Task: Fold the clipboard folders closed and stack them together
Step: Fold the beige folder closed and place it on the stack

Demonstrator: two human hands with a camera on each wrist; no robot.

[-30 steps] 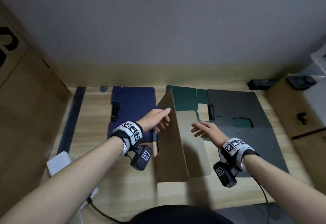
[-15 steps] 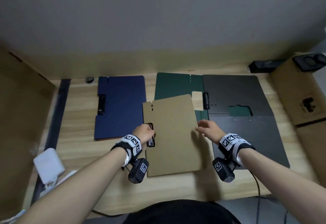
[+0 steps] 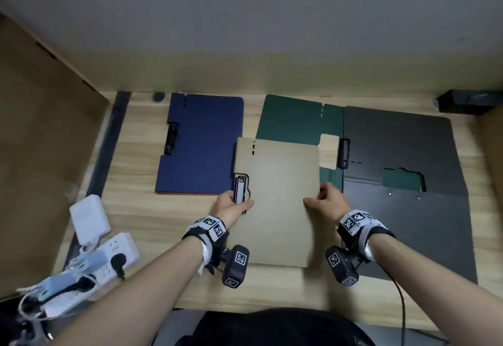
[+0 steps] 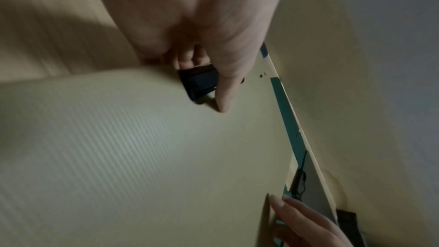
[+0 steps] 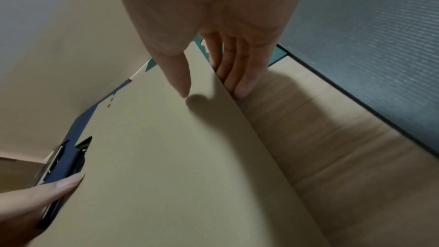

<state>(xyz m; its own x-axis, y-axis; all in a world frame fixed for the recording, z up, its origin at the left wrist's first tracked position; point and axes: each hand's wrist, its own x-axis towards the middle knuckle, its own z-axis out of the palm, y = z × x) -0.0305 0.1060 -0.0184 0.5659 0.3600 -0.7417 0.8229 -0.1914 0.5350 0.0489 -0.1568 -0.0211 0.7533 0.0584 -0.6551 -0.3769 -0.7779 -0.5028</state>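
A tan clipboard folder (image 3: 275,204) lies folded shut at the middle of the wooden table (image 3: 141,182). My left hand (image 3: 239,204) grips its left edge at the black clip (image 3: 240,190), thumb on top (image 4: 223,100). My right hand (image 3: 318,198) pinches its right edge, with the thumb on the cover (image 5: 180,78) and fingers (image 5: 237,78) underneath. A blue folder (image 3: 201,144) lies shut at the back left. A green folder (image 3: 294,122) and a black folder (image 3: 394,155) lie open at the back right, the tan one overlapping the green.
A white power strip (image 3: 109,253) with plugs and a white adapter (image 3: 88,217) sit at the table's left front. Cardboard (image 3: 40,127) stands on the left, a black object (image 3: 468,102) at the back right. A wall closes the far side.
The tan folder's cover, upright a second ago, now lies flat and shut. Both hands have moved onto its side edges, the left to the clip, the right to the opposite edge.
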